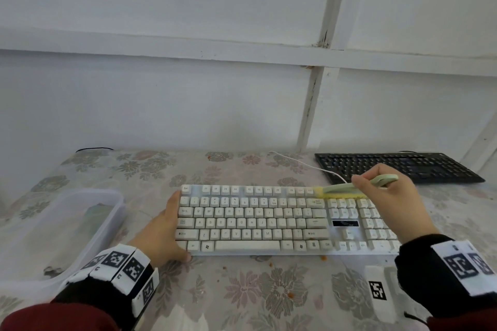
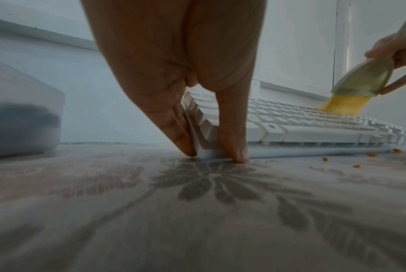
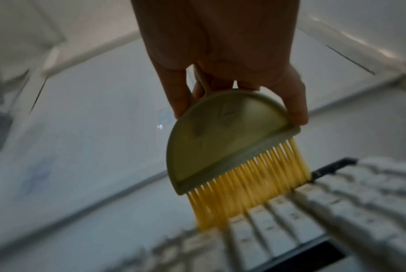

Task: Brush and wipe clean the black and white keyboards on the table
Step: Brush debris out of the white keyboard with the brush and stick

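The white keyboard (image 1: 255, 220) lies across the middle of the floral table, and the black keyboard (image 1: 398, 166) sits at the back right. My left hand (image 1: 172, 226) braces the white keyboard's left end, straight fingers along its side edge and thumb at the front corner (image 2: 234, 154). My right hand (image 1: 376, 180) grips a pale green brush (image 1: 341, 189) by its handle. The yellow bristles (image 3: 248, 187) rest on the top key row, right of the middle (image 2: 344, 106). The right wrist view is blurred by motion.
A translucent plastic tub (image 1: 80, 223) with something dark inside stands at the left. Orange crumbs (image 1: 324, 258) lie on the cloth in front of the keyboard. A white tagged block (image 1: 377, 290) sits at the front right. A white cable (image 1: 301, 164) runs back toward the wall.
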A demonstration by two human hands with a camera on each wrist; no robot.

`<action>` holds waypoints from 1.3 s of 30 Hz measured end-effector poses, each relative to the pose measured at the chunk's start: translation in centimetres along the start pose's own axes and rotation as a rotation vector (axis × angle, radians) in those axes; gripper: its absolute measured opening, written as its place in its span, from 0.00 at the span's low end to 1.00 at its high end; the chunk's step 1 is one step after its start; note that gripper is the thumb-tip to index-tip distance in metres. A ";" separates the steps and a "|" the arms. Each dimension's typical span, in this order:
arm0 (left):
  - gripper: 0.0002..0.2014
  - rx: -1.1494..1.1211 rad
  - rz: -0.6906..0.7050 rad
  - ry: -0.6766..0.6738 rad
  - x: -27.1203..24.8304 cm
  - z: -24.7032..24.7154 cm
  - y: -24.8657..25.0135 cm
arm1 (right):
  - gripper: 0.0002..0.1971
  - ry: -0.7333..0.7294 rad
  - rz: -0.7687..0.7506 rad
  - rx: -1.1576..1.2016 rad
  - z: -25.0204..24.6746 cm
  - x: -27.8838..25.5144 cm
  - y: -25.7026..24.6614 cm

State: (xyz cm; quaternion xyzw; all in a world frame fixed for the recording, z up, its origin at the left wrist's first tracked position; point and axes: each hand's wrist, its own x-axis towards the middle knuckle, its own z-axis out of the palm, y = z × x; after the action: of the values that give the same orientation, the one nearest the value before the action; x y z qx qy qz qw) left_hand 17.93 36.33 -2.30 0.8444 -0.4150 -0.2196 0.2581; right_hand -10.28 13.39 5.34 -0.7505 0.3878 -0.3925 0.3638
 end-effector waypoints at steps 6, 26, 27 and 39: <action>0.62 -0.001 -0.002 0.001 0.0 0.1 0.0 | 0.11 -0.109 0.015 0.034 -0.5 0.3 0.4; 0.62 -0.024 -0.020 -0.008 -0.1 0.2 0.2 | 0.07 0.104 -0.051 0.011 -7.7 2.4 4.9; 0.62 -0.025 -0.022 -0.007 -0.1 0.2 0.1 | 0.06 0.088 -0.051 0.044 -7.7 2.4 4.9; 0.62 -0.046 -0.003 0.007 0.0 0.3 -0.2 | 0.11 0.204 -0.077 -0.131 -4.7 1.0 -1.0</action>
State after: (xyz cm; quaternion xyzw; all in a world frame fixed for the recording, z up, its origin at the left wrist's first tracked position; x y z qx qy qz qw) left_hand 17.82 36.35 -2.69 0.8397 -0.4075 -0.2266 0.2784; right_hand -13.69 11.84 8.55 -0.7431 0.4185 -0.4543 0.2573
